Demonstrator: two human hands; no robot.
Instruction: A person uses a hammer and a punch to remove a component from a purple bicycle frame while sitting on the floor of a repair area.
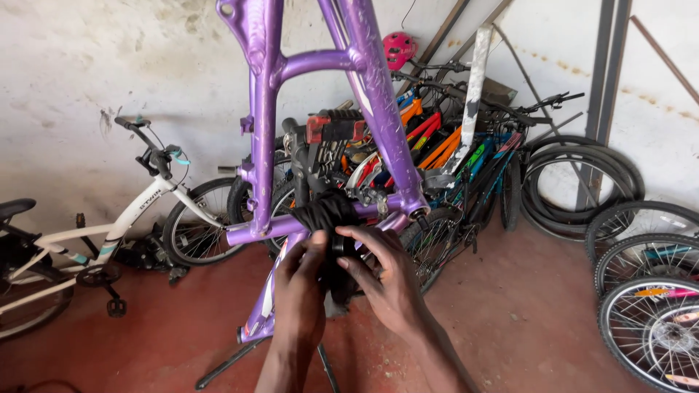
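My left hand and right hand are both gripping a black cloth on the purple frame | wiping is underway; frame's upper tubes are looking scuffed, untouched.

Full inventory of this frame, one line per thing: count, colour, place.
bike frame: 1, purple, centre, on a repair stand
black cloth: 1, black, draped over the frame's lower tube, at the hands
repair stand legs: black, on the red floor under the frame
white bicycle: 1, white with teal marks, left, by the wall
parked bicycles: several, orange, red, blue, green, packed behind the frame
helmet: 1, pink, atop the parked bicycles
loose tyres: a few, black, leaning on the right wall
spoked wheels: about three, black rims, right edge
left hand: 1, on the cloth
right hand: 1, on the cloth
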